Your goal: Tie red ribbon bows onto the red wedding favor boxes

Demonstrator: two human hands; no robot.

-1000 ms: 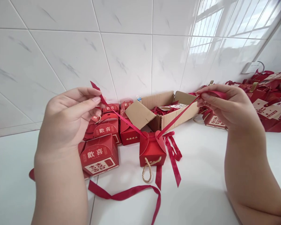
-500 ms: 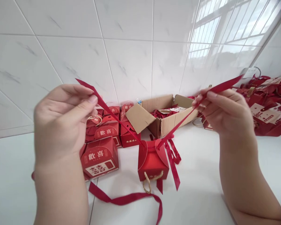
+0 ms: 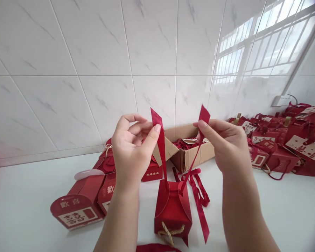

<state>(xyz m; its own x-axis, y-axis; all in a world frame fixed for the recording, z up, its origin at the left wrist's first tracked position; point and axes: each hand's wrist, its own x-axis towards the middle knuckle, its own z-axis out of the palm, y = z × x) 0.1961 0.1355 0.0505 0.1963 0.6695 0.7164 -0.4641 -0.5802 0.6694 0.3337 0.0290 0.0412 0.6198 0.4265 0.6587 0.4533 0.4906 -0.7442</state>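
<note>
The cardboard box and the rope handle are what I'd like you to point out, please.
Cardboard box [image 3: 206, 153]: head view, on its front wall.
Rope handle [image 3: 167, 230]: head view, on a twisted strand.

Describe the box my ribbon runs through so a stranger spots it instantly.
On the white table, nearer than the open cardboard carton, is a small red box with twisted rope at its front. Unlike its neighbours, it has ribbon rising to the left hand and right hand.

bare l/r hands [image 3: 132, 150] & forearms [image 3: 240, 206]
</note>
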